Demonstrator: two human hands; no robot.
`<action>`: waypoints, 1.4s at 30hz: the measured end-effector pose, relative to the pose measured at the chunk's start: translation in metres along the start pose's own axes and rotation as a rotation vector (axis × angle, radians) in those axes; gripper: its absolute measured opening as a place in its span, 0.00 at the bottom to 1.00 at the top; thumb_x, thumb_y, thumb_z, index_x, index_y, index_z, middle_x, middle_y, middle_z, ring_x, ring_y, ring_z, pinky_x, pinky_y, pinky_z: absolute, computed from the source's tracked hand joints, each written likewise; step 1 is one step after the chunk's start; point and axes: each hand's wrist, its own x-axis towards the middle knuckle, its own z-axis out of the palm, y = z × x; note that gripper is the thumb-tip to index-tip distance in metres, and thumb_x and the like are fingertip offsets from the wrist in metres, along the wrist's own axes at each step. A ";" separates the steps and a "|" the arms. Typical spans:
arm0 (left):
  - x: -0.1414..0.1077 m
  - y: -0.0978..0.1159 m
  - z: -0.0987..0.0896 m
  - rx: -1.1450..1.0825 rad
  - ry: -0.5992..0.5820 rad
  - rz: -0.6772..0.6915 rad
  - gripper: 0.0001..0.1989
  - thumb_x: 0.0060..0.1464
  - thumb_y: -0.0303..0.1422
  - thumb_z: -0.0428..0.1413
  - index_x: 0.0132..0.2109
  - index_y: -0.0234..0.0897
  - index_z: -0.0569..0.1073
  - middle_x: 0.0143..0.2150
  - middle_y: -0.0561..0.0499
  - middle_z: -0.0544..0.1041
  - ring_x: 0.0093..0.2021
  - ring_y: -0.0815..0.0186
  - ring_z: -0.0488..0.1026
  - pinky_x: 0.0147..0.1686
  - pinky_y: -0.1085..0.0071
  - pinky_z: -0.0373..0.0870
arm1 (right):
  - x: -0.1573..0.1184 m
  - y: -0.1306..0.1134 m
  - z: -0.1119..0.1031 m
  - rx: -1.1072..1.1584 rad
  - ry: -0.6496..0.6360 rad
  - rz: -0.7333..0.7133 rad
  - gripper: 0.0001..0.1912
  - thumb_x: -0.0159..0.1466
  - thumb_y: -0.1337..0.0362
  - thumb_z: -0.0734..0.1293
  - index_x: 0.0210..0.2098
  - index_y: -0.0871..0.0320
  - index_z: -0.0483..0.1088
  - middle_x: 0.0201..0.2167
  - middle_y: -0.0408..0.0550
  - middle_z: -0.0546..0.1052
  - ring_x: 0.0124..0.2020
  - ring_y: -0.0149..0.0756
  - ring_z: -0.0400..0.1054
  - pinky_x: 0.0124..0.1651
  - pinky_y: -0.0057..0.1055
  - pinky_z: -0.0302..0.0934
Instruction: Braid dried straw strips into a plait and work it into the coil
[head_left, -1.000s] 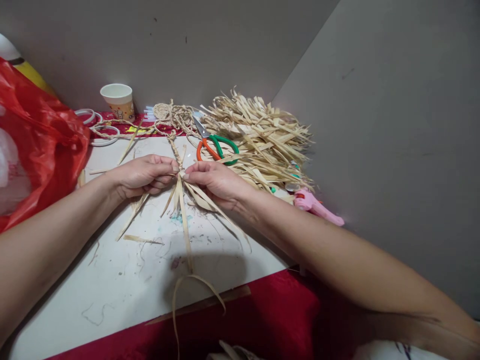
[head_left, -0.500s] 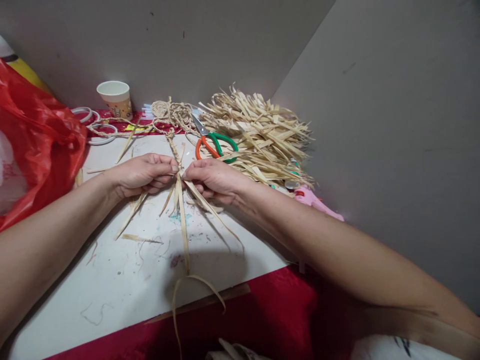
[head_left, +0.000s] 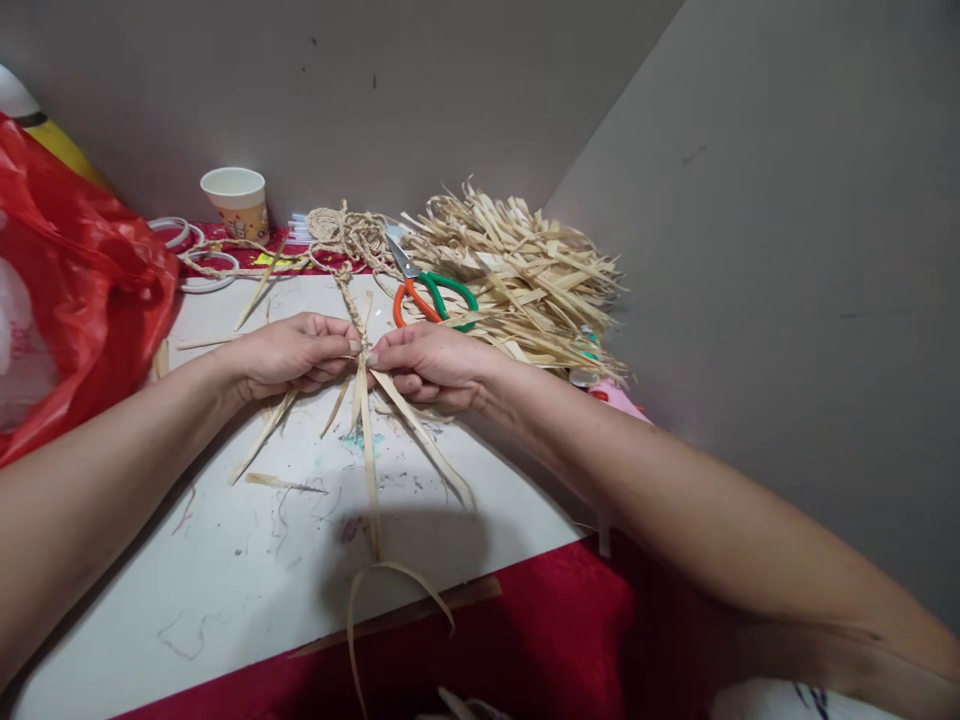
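A braided straw cord [head_left: 349,298] runs from the back of the white board [head_left: 247,570] toward me, and its loose end lies between my hands. My left hand [head_left: 304,352] pinches the braid's end from the left, thumb pressed to the fingers. Close beside it, my right hand [head_left: 431,365] grips straw strips at the same spot, its fingers curled. Long pale strips [head_left: 369,450] fan out below the fingertips, one hanging past the board's front edge. The strip parts inside both hands are hidden.
Scissors [head_left: 442,298] with orange and green handles lie behind my right hand, by a heap of straw [head_left: 525,265]. A paper cup [head_left: 238,205], white rings [head_left: 210,272] and a coiled braid [head_left: 326,223] stand at the back. A red plastic bag [head_left: 97,270] is at left.
Both hands stay at the braid's end with nearly the same grip. The strips under my right hand have swung slightly left. The whole view has shifted a little.
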 end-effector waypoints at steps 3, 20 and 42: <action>0.000 0.000 0.001 0.038 0.013 0.005 0.08 0.56 0.30 0.52 0.28 0.37 0.64 0.17 0.60 0.53 0.15 0.78 0.45 0.13 0.80 0.42 | 0.001 0.000 -0.001 -0.016 -0.013 0.009 0.11 0.62 0.76 0.60 0.23 0.62 0.60 0.19 0.44 0.72 0.10 0.18 0.50 0.09 0.16 0.38; -0.004 0.003 0.007 0.188 0.056 0.042 0.10 0.56 0.32 0.53 0.27 0.36 0.64 0.16 0.60 0.56 0.14 0.79 0.48 0.13 0.79 0.43 | 0.003 0.002 -0.006 -0.046 -0.087 0.025 0.11 0.63 0.72 0.60 0.24 0.63 0.63 0.15 0.40 0.68 0.10 0.19 0.51 0.10 0.16 0.40; -0.002 0.001 0.004 0.421 0.151 0.146 0.09 0.47 0.29 0.57 0.22 0.33 0.70 0.15 0.57 0.63 0.15 0.78 0.52 0.15 0.79 0.45 | 0.001 0.007 0.010 -0.219 0.143 -0.084 0.12 0.60 0.74 0.59 0.20 0.61 0.62 0.12 0.39 0.69 0.07 0.19 0.45 0.09 0.20 0.35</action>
